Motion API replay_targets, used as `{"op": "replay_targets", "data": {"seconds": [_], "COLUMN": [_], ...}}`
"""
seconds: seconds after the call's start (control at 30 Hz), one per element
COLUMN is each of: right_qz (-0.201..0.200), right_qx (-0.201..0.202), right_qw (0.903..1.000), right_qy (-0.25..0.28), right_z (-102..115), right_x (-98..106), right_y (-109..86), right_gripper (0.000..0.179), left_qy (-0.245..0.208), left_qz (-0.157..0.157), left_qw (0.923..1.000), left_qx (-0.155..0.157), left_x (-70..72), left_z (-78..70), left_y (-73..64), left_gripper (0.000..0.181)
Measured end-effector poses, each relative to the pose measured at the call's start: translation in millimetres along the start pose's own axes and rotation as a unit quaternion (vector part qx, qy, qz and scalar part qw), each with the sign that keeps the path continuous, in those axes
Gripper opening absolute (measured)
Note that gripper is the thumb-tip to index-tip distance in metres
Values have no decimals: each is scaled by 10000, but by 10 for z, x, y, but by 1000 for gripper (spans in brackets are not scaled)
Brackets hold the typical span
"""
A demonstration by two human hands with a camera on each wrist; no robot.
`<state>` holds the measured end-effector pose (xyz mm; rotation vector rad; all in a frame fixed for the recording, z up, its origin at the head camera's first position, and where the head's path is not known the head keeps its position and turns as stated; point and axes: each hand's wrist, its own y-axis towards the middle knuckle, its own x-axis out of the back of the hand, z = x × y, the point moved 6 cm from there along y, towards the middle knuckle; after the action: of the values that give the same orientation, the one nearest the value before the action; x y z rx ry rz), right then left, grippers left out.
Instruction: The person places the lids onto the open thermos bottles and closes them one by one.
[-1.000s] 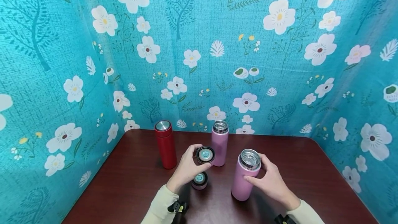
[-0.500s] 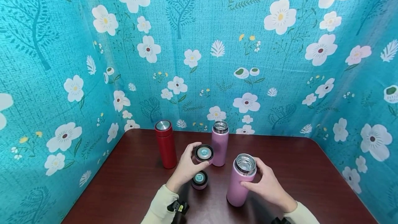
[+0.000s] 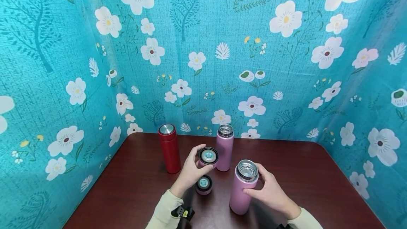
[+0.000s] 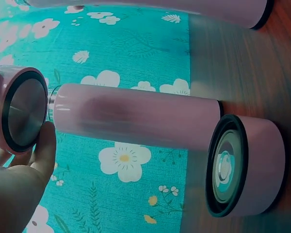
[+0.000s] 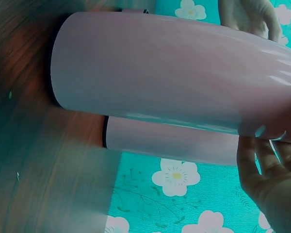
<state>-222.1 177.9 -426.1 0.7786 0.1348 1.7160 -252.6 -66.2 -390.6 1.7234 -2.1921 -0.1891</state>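
Note:
My left hand (image 3: 189, 170) holds a pink bottle lid (image 3: 208, 155) by its sides above the table, with its teal-centred underside facing up. Below it, a second pink lid (image 3: 204, 185) rests on the table, also underside up. In my right hand (image 3: 270, 190) is a wide pink thermos (image 3: 240, 195), lidless, gripped near its steel mouth. The right wrist view shows the body of this pink thermos (image 5: 160, 73) close up, its base at or near the table. A slimmer pink thermos (image 3: 224, 151), also without a lid, stands behind the held lid.
A red thermos (image 3: 171, 153) with a steel top stands at the back left. The dark wooden table (image 3: 295, 165) reaches a teal floral curtain (image 3: 203, 59) behind and at both sides.
My right hand has brought the wide pink thermos to the left and nearer to me. My left hand has hardly moved; its lid has shifted slightly left.

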Motion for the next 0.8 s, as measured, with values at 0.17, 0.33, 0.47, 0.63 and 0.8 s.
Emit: {"op": "replay_targets", "data": {"seconds": [0.17, 0.33, 0.47, 0.63, 0.8], "right_qz": [-15, 12, 115, 154, 119], "right_qx": [153, 167, 22, -2, 35], "right_qw": [9999, 9999, 9999, 9998, 9997], "right_qy": [-47, -24, -14, -89, -221], "right_z": [4, 0, -2, 4, -49], "right_x": [-11, -19, -26, -17, -25], "right_y": [-2, -2, -1, -7, -19], "right_gripper": [69, 72, 71, 70, 72], "left_qy": [-215, -410, -459, -467, -601], "left_qz": [-6, -80, -144, -137, -51], "left_qw": [9997, 9991, 9988, 9988, 9979], "left_qx": [75, -24, -13, -82, -231], "left_x": [-29, -35, -34, -38, -47], "left_z": [5, 73, 251, 335, 124], "left_y": [7, 22, 63, 84, 17], "left_gripper": [68, 66, 64, 63, 62]}}
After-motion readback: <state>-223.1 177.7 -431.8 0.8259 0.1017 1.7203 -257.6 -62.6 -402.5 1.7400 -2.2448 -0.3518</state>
